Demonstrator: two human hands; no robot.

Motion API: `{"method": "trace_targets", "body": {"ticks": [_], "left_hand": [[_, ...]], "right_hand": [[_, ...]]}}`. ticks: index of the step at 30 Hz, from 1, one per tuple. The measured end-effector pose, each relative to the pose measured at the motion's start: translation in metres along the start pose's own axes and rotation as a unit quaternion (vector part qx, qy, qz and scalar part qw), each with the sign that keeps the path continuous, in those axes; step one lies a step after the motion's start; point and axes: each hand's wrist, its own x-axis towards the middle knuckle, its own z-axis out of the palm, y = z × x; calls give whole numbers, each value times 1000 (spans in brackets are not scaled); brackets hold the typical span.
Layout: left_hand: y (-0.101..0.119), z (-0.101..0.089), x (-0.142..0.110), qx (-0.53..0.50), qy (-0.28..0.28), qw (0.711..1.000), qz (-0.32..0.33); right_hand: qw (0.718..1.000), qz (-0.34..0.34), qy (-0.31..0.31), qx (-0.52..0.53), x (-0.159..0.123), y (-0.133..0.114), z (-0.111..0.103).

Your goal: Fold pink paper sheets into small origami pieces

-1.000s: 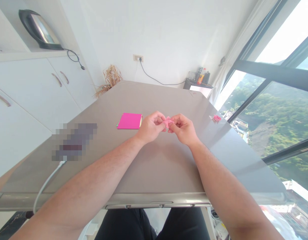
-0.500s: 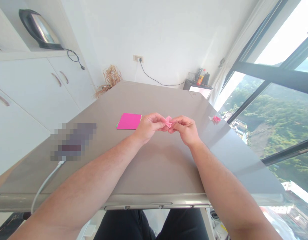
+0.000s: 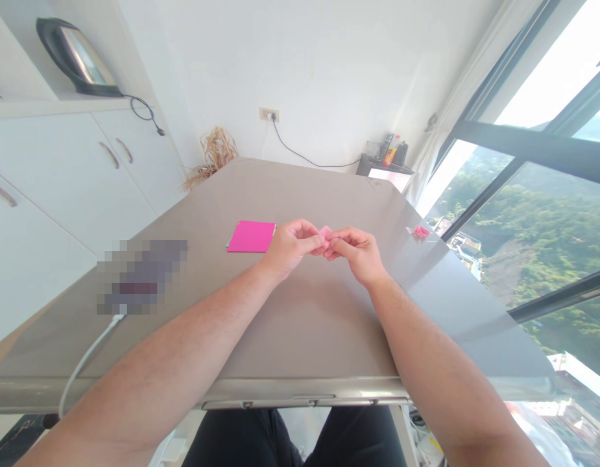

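Note:
A small folded piece of pink paper (image 3: 325,232) is held above the middle of the table. My left hand (image 3: 294,245) pinches its left side between thumb and fingers. From the right, my right hand (image 3: 357,251) grips the other side, its fingertips close against those of the left. The fingers cover much of the paper, so its folded shape is mostly hidden. Just left of my left hand lies a stack of square paper (image 3: 252,237) with a bright pink sheet on top and a green edge showing.
On the grey table (image 3: 309,324), a small pink paper piece (image 3: 420,231) lies near the right edge. A blurred-out dark object (image 3: 148,275) with a white cable (image 3: 90,353) rests at the left. A window (image 3: 547,214) borders the right side; white cabinets (image 3: 61,168) stand left.
My right hand's fingers have shifted slightly left over the pink paper, closer to the left fingertips, and less of it shows. The left hand has barely moved.

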Motion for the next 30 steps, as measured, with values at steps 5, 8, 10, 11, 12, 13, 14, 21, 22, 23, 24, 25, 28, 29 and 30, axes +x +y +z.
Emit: {"method": "trace_targets", "body": {"ticks": [5,8,10,11,12,13,14,21,22,23,24,25,28,29,30], "left_hand": [[-5,-2,3,21,34,999,-2],[-5,-2,3,29,44,999,-10],[-4,-2,3,39,47,998,-6],[-4,-2,2,44,45,998,-3],[-4,-1,2,49,38,998,1],[-4,-1,2,55,29,998,3],[-4,-1,2,61,20,998,4],[-9,-3,3,84,21,996,15],[-9,-3,3,87,25,996,21],[-9,-2,3,89,28,995,26],[-9,-2,2,90,32,995,31],[-8,-1,2,89,36,995,34],[-7,1,2,85,61,994,41],[-6,1,2,89,72,992,44],[-6,1,2,98,83,990,50]], "right_hand": [[999,9,28,-15,2,2,4],[999,25,36,-23,3,3,4],[998,27,35,-35,3,3,4],[998,27,35,-41,3,3,4],[998,27,34,-46,3,4,4],[998,26,33,-49,3,4,4],[998,26,31,-52,3,5,3],[996,44,37,-74,1,4,3],[996,44,40,-73,1,3,4],[996,44,43,-71,1,2,5],[996,44,45,-67,1,1,5],[996,43,48,-61,1,1,5],[996,44,67,-44,1,2,5],[995,46,78,-42,2,2,4],[994,48,91,-46,2,3,4]]}}
